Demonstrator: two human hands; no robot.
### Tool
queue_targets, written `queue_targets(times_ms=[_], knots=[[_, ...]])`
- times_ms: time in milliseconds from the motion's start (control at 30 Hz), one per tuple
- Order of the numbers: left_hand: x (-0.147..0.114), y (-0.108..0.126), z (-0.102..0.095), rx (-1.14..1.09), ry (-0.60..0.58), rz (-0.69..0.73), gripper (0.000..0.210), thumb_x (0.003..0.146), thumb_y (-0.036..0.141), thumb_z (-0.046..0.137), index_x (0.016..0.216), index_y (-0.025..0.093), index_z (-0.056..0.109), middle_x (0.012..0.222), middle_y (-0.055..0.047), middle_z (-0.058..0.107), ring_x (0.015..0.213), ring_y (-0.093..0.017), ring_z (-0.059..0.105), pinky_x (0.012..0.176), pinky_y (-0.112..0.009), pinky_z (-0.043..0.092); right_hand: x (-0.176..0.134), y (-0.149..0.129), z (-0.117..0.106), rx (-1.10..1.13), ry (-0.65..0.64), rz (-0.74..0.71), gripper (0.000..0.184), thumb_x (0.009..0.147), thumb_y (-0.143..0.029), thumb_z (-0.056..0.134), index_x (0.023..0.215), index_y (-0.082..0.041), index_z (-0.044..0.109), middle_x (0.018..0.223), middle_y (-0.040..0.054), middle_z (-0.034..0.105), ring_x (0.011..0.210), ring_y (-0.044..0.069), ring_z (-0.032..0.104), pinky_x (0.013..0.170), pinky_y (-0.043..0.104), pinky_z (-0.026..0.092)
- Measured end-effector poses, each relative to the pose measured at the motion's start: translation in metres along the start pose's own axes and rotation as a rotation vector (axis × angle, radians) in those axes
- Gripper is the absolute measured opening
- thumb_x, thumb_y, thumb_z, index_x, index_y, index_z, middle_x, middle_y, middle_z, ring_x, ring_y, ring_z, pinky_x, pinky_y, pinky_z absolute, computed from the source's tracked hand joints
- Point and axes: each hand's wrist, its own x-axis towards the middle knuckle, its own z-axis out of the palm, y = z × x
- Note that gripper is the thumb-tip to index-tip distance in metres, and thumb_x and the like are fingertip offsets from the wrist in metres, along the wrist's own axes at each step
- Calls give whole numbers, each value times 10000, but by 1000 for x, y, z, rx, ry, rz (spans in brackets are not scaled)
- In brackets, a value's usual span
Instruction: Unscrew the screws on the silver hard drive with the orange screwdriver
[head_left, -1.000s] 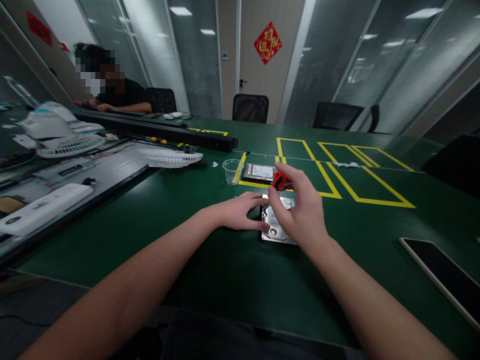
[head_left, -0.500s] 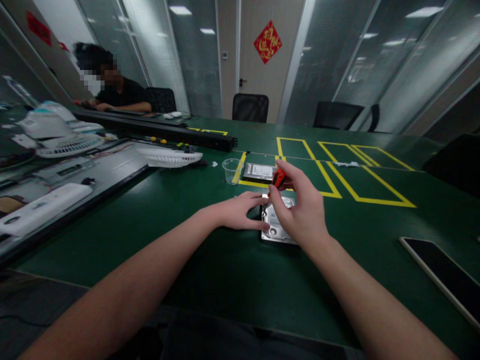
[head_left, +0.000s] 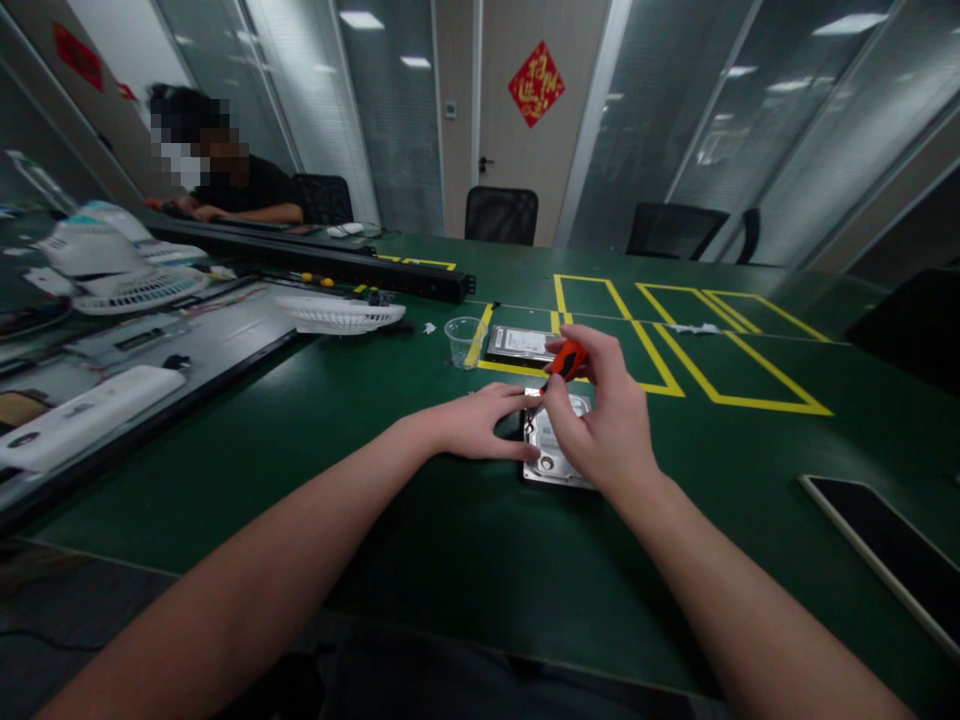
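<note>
A silver hard drive lies on the green table in front of me, its right part covered by my right hand. My left hand braces the drive's left side, thumb on the nearer part and fingers toward the far corner. Pinched in my right hand is a screwdriver with a red and black handle, tilted over the drive. Its shaft slants down to the left toward the drive's far left area; whether the tip sits in a screw cannot be made out.
Behind the drive are a second hard drive and a clear plastic cup. Fan parts and a long black bar lie left. A phone is at right. Yellow tape marks the table. Another person sits far left.
My right fingers and the screwdriver handle have shifted slightly right, and the handle leans more to the right. My left hand and the hard drive have stayed put.
</note>
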Motion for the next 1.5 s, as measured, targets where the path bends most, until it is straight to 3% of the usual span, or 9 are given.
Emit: queue_targets(times_ms=[267, 467, 633, 800, 933, 1200, 1500], knots=[[2, 0, 3, 27, 23, 24, 1023, 1099, 872, 935, 1916, 322, 660, 2028, -209, 588, 1887, -543, 559, 1565, -737, 471, 5, -2, -1, -32, 26, -85, 471, 1169, -229, 793, 1629, -313, 729, 1434, 118, 888, 1228, 338, 887, 1037, 537, 800], [0, 2, 1, 47, 19, 37, 996, 1128, 856, 912, 1919, 309, 653, 2030, -207, 595, 1901, -528, 543, 1569, -726, 462, 6, 0, -2, -53, 45, -90, 469, 1161, -187, 825, 1609, -319, 774, 1406, 109, 877, 1206, 321, 878, 1029, 510, 802], [0, 0, 1, 45, 8, 14, 1034, 1112, 861, 920, 1932, 297, 639, 2036, -205, 590, 1937, -528, 500, 1596, -726, 429, 5, 0, 0, -37, 50, -96, 517, 1182, -172, 765, 1680, -310, 742, 1465, 127, 899, 1270, 342, 900, 1110, 564, 814], [1, -3, 3, 32, 15, 13, 1067, 1109, 900, 907, 1959, 325, 614, 2080, -203, 527, 1951, -533, 476, 1602, -746, 412, 4, -1, 0, -31, 31, -49, 579, 1185, -192, 727, 1750, -315, 704, 1497, 134, 909, 1227, 338, 917, 1075, 560, 832], [1, -2, 3, 34, 9, 4, 1075, 1108, 919, 894, 1975, 356, 601, 2081, -190, 529, 1942, -533, 488, 1595, -748, 421, 3, -2, -1, -24, 18, -29, 603, 1186, -190, 712, 1778, -303, 691, 1582, 162, 900, 1333, 363, 921, 1150, 594, 824], [0, 0, 1, 34, 13, 29, 1027, 1116, 851, 930, 1968, 377, 606, 2061, -172, 566, 1935, -528, 495, 1584, -766, 431, 1, -3, -2, -9, -5, 12, 688, 1129, -172, 732, 1796, -329, 670, 1618, 151, 894, 1368, 365, 915, 1184, 609, 808], [1, -2, 2, 35, 21, 25, 1026, 1094, 888, 926, 1929, 359, 654, 2033, -183, 593, 1904, -533, 540, 1571, -746, 463, 4, -1, 0, 0, 24, -65, 546, 1158, -190, 763, 1688, -314, 718, 1489, 136, 874, 1323, 357, 884, 1141, 583, 789]])
